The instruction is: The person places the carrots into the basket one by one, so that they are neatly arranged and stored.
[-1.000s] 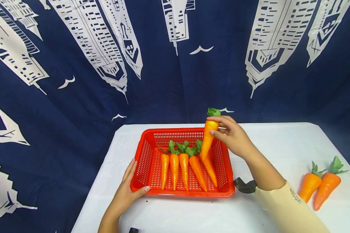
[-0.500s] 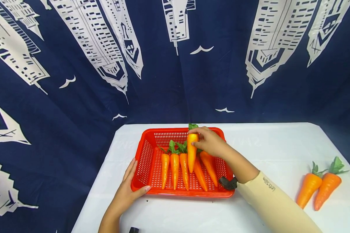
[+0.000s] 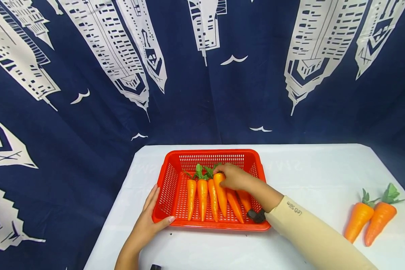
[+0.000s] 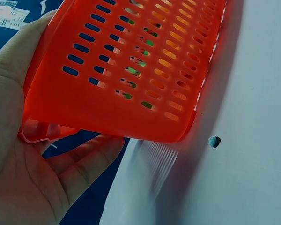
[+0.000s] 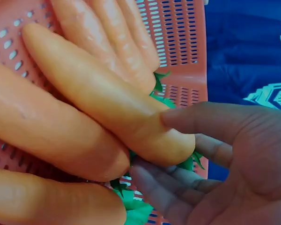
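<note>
My right hand [image 3: 234, 177] pinches an orange carrot [image 3: 221, 197] near its leafy end, thumb on one side and fingers on the other. In the right wrist view that carrot [image 5: 107, 101] lies between other carrots, low in the red basket [image 3: 209, 224]. Several carrots [image 3: 202, 200] with green tops lie side by side there, tips toward me. My left hand [image 3: 146, 221] grips the basket's front left corner, thumb at the front rim and fingers along the left side. In the left wrist view the hand [image 4: 18, 159] touches the perforated basket [image 4: 61, 105].
Two more carrots [image 3: 357, 221] lie on the white table [image 3: 310, 168] at the right. Behind hangs a dark blue cloth [image 3: 195, 116] with white buildings. A black object [image 3: 155, 267] shows at the front edge of the view.
My right hand has brought the carrot left and down, from above the basket's right side to the gap in the row inside it. My left hand has stayed at the corner.
</note>
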The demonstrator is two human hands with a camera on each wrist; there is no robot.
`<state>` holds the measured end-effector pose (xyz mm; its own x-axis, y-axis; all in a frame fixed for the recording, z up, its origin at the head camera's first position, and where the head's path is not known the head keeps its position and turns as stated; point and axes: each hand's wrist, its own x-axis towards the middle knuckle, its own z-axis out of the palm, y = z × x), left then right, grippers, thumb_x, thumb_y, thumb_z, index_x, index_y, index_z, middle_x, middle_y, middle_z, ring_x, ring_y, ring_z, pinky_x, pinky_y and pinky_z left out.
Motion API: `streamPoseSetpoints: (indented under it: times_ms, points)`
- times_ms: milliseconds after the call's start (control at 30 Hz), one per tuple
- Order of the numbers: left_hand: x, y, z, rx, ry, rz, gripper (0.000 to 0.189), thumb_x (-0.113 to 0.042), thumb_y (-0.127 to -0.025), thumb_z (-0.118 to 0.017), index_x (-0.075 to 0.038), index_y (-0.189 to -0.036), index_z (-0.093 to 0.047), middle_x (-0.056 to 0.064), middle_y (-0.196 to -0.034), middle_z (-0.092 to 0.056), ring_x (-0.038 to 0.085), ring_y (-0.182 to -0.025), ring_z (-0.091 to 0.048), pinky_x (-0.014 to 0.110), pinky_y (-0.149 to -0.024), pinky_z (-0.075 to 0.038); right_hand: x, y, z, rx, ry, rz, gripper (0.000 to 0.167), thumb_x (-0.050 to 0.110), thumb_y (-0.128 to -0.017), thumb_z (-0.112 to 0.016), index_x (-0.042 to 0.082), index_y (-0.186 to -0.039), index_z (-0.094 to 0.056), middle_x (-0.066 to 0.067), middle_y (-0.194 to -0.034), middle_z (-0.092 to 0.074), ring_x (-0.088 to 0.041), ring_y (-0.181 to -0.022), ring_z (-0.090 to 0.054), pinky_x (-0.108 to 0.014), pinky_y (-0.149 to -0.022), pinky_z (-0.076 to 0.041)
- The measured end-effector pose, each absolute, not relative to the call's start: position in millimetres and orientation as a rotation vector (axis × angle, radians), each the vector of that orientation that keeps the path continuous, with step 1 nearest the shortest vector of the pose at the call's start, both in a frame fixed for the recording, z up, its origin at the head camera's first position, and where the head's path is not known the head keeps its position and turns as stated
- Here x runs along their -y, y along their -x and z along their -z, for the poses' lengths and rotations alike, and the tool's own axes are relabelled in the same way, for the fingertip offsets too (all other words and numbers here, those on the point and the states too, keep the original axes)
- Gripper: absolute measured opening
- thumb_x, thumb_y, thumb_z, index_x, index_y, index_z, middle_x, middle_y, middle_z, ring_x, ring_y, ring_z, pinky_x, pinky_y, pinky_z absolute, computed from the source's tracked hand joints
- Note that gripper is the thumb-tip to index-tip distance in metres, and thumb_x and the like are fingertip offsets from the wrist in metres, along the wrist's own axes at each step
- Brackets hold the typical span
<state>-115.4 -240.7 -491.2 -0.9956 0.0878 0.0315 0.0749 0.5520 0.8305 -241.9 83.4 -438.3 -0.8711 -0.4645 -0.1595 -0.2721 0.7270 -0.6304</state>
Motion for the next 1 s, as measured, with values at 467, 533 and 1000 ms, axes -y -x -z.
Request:
streamPoseSetpoints:
  times_ms: [467, 533, 1000]
  points:
    - [238.9, 114.5, 489.9, -2.771, -0.155, -1.464, 0.106, -0.035, -0.081, -0.085, -0.037, -0.162, -0.017, -0.018, -0.169, -0.006, 0.027, -0.157, -0.013, 0.074, -0.116, -0.021, -83.6, 246.6, 453.7, -2.594, 0.464, 0.746, 0.035, 0.014, -0.086, -0.080, 0.016, -0.119, -0.071, -0.004, -0.110, -0.071, -0.021, -0.098, -0.059, -0.042, -0.096, -0.051]
    - [238.8, 114.2, 490.1, -2.769, -0.154, -1.464, 0.106, -0.035, -0.081, -0.085, -0.037, -0.162, -0.016, -0.019, -0.169, -0.006, 0.027, -0.157, -0.013, 0.075, -0.116, -0.021, -84.4, 247.4, 455.1, -2.586, 0.468, 0.762, 0.034, 0.014, -0.085, -0.080, 0.016, -0.118, -0.071, -0.004, -0.107, -0.071, -0.021, -0.096, -0.059, -0.042, -0.094, -0.051]
    - [239.1, 113.7, 491.2, -2.773, -0.166, -1.467, 0.106, -0.033, -0.081, -0.085, -0.035, -0.162, -0.017, -0.019, -0.169, -0.005, 0.028, -0.156, -0.013, 0.075, -0.115, -0.020, -100.5, 253.0, 448.3, -2.578, 0.399, 1.083, 0.040, 0.026, -0.088, -0.078, 0.012, -0.124, -0.069, -0.012, -0.123, -0.070, -0.027, -0.111, -0.064, -0.043, -0.095, -0.054]
